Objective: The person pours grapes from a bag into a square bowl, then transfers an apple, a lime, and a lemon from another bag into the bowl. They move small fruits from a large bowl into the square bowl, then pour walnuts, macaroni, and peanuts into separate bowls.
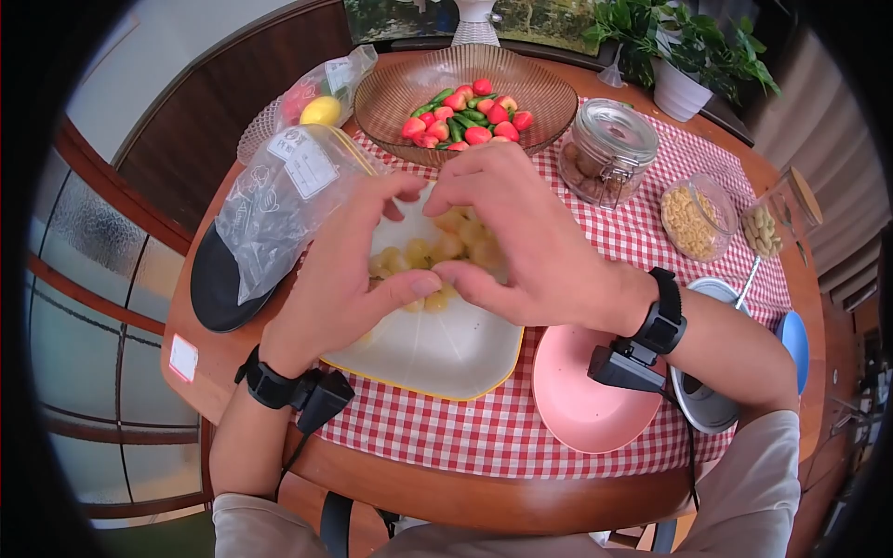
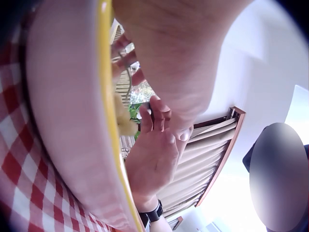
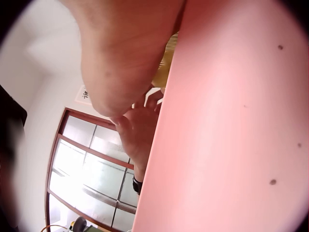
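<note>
Yellow-green and glossy, a loose cluster of small round grapes (image 1: 419,251) lay inside a shallow, pale, rounded tray with a thin yellow rim (image 1: 437,344), toward its far half. The tray stood on a red-and-white checked cloth (image 1: 437,428) over the brown wooden counter (image 1: 409,462), just left of a round pink bowl (image 1: 595,395). The fruit lay low between the left hand (image 1: 346,265) and the right hand (image 1: 526,242), its long axis running roughly crosswise from one to the other; the right seemed the nearer, covering part of the cluster's right end. Each grip was loose, fingers gently bent and well apart from the thumb, clamped on nothing that showed. The two thumbs pointed toward each other above the near edge of the cluster, their tips close together; whether either touched a grape could not be told. The grapes looked slightly see-through, some tinged amber, several crowded against their neighbours. Any stem among them was too blurred to trace.
</note>
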Available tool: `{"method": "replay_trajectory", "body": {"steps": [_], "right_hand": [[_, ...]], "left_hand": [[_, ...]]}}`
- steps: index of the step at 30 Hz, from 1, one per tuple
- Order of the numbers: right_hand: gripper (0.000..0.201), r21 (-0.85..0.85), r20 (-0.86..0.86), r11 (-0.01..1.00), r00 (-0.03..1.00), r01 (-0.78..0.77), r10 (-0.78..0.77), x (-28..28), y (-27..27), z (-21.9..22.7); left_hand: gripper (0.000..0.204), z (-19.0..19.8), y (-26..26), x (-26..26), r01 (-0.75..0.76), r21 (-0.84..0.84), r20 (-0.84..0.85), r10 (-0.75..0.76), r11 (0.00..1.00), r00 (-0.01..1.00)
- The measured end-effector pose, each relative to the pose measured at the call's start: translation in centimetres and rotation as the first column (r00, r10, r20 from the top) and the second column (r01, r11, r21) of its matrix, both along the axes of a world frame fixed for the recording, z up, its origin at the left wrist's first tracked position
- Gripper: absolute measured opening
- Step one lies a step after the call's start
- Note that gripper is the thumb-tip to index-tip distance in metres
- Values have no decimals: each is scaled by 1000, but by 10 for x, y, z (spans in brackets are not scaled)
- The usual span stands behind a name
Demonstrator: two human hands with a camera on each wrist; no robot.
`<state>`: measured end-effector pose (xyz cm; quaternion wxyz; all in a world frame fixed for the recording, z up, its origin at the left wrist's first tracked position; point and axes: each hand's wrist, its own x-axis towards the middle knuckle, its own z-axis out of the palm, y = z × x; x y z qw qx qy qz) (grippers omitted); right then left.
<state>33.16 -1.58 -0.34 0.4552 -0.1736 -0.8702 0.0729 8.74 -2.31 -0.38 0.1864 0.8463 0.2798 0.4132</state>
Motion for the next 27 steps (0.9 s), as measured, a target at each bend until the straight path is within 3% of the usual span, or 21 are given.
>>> {"method": "replay_trajectory", "body": {"steps": [2, 3, 5, 6, 8, 11, 15, 18, 20, 21, 23, 24, 26, 27], "right_hand": [[52, -56, 169, 988, 977, 145, -134, 0, -3, -1], [52, -55, 169, 988, 977, 145, -134, 0, -3, -5], [61, -89, 347, 971, 921, 222, -178, -1, -3, -11], [61, -89, 347, 971, 921, 222, -179, 0, -4, -12], [65, -116, 473, 951, 858, 287, -201, 0, -7, -8], [61, -122, 508, 946, 838, 301, -201, 0, -8, -6], [56, -149, 565, 930, 801, 335, -198, -1, -9, -3], [41, -190, 518, 945, 845, 265, -132, 0, -5, -9], [27, -251, 322, 959, 946, 132, -46, 1, -2, -10], [27, -251, 321, 959, 946, 129, -43, 0, -1, -10], [27, -22, 82, 999, 996, 30, -28, -2, 0, -7], [27, -22, 82, 999, 996, 32, -30, -3, 2, -6], [34, 25, -44, 999, 999, -30, 31, -2, 4, -2], [34, 23, -46, 999, 999, -26, 27, -2, 2, 0]], "left_hand": [[84, 10, -2, -7, -93, -289, -360, -18, 953, 933], [84, 12, -3, -10, -93, -289, -360, -18, 953, 933], [89, 16, -7, -17, -26, -168, -549, -72, 986, 833], [89, 22, -9, -20, -25, -168, -549, -73, 985, 833], [93, 33, -13, -25, -36, -385, -563, -203, 922, 801], [95, 36, -10, -30, -57, -460, -564, -243, 886, 789], [89, 37, -12, -23, -77, -434, -578, -212, 898, 788], [82, 26, -6, -20, -107, -433, -569, -179, 895, 802], [74, 15, -1, -20, 26, -262, -413, -136, 965, 901], [74, 13, -1, -19, 23, -262, -413, -133, 965, 901], [73, 11, -3, -15, 13, -259, -198, -66, 966, 978], [73, 11, -3, -14, 14, -259, -198, -68, 966, 978], [76, 14, -3, -12, 146, -414, 124, -104, 898, 987], [76, 15, -2, -11, 149, -416, 123, -107, 897, 987]]}}
